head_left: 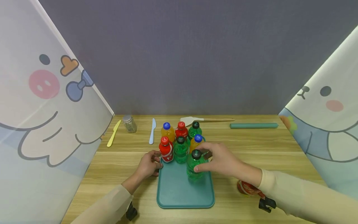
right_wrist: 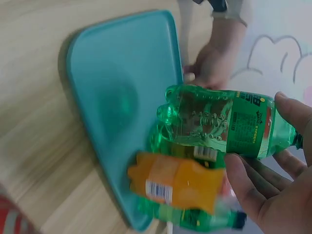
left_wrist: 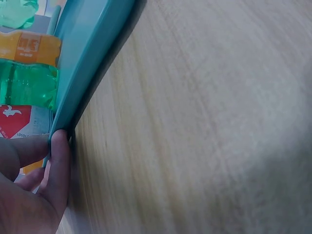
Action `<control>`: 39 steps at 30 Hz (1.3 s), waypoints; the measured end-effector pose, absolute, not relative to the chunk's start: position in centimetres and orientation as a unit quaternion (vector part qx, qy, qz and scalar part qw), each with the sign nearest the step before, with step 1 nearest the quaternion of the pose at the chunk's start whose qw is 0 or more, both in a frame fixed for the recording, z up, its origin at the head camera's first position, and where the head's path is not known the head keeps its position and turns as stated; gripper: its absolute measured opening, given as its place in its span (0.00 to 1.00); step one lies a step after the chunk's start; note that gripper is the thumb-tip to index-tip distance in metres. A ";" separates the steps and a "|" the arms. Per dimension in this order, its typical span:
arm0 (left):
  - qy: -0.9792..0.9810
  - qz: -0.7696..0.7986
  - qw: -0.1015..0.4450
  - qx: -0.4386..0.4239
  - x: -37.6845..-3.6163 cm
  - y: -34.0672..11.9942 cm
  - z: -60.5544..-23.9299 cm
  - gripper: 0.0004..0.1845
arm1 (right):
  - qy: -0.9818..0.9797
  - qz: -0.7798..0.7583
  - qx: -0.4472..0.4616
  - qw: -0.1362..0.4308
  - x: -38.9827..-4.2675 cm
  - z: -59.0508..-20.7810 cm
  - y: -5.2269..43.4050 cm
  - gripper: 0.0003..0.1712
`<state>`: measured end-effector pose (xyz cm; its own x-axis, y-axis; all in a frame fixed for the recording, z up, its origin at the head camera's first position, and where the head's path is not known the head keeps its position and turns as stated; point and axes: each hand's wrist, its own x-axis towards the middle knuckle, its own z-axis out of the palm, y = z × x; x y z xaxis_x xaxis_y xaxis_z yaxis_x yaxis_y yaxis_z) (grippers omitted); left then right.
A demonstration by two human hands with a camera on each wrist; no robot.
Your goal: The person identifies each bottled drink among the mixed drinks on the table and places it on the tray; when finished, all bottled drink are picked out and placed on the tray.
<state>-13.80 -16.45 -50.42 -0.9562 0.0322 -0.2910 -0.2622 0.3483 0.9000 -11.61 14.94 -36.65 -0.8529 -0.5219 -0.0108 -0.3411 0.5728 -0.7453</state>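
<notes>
My right hand (head_left: 221, 160) grips a green soda bottle (head_left: 195, 169) with a black cap over the right part of a teal tray (head_left: 184, 194). In the right wrist view that bottle (right_wrist: 219, 119) is clear of the tray, its base raised above the surface. At the tray's left edge, my left hand (head_left: 149, 163) pinches the rim, as the left wrist view shows with its fingers (left_wrist: 59, 156). Standing on the tray's far half are a red bottle (head_left: 166, 151), a green bottle (head_left: 181, 151), an orange drink bottle (head_left: 195, 143) and several others behind.
A red-labelled bottle (head_left: 247, 188) lies partly hidden under my right forearm. Along the back are a yellow knife (head_left: 113, 133), a glass jar (head_left: 130, 124), a pale blue knife (head_left: 152, 131), a white spatula (head_left: 191, 120) and a green rod (head_left: 253, 125). Walls enclose the table.
</notes>
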 end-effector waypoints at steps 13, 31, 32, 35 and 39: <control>0.810 0.567 0.131 -0.075 -13.6 -16.6 -50.4 0.27 | 0.882 -0.371 -0.258 0.131 -11.3 -39.3 11.0 0.32; 0.811 0.566 0.134 -0.067 -13.5 -16.7 -50.5 0.27 | 0.875 -0.387 -0.254 0.144 -11.1 -40.8 10.3 0.27; 0.811 0.566 0.133 -0.067 -13.5 -16.8 -50.5 0.27 | 0.875 -0.386 -0.253 0.145 -11.0 -40.8 10.3 0.27; 0.812 0.564 0.135 -0.068 -13.5 -17.0 -50.4 0.27 | 0.878 -0.379 -0.253 0.148 -11.0 -41.0 10.2 0.27; 0.805 0.573 0.144 -0.061 -13.4 -17.5 -50.1 0.26 | 0.874 -0.372 -0.265 0.169 -11.1 -40.9 10.3 0.31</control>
<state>-13.41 -17.50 -50.12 -0.9509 0.0669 -0.3022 -0.2636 0.3368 0.9039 -11.07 10.33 -40.94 -0.8030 -0.5878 -0.0985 -0.3366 0.5837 -0.7389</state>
